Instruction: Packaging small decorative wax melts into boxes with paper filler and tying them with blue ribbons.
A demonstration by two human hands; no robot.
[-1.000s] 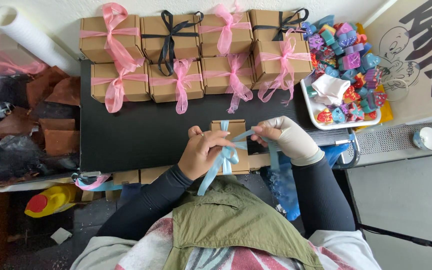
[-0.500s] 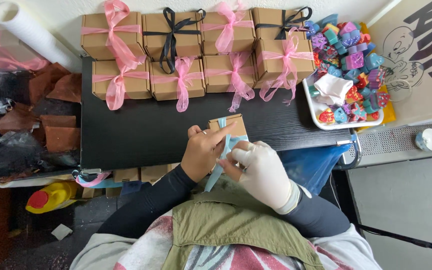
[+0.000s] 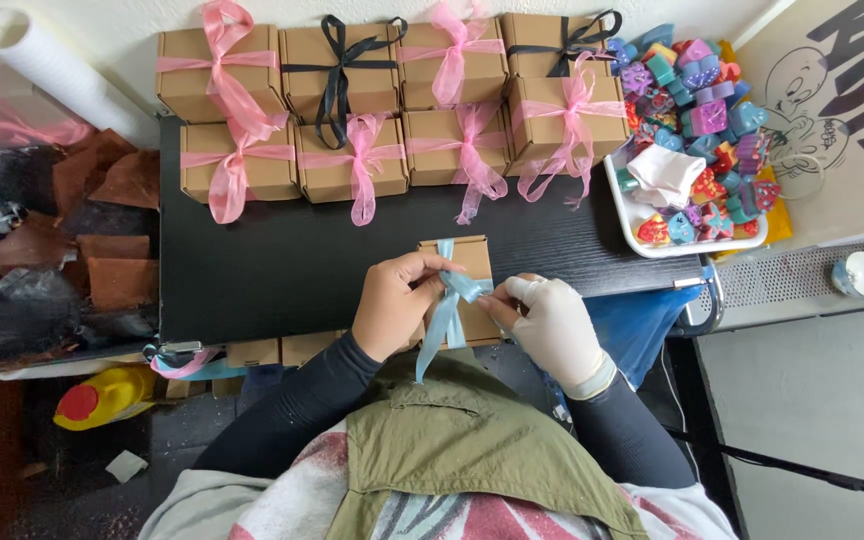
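Both hands pinch the light blue ribbon (image 3: 449,300) between closed fingers: left hand (image 3: 392,305), gloved right hand (image 3: 552,325). The brown box (image 3: 467,262) lies under the fingertips on the tabletop (image 3: 282,270). The bow looks half-formed, tails loose.

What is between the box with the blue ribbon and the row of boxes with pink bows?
Only bare black tabletop lies between the blue-ribboned box and the nearer pink-bowed boxes, as the head view shows.
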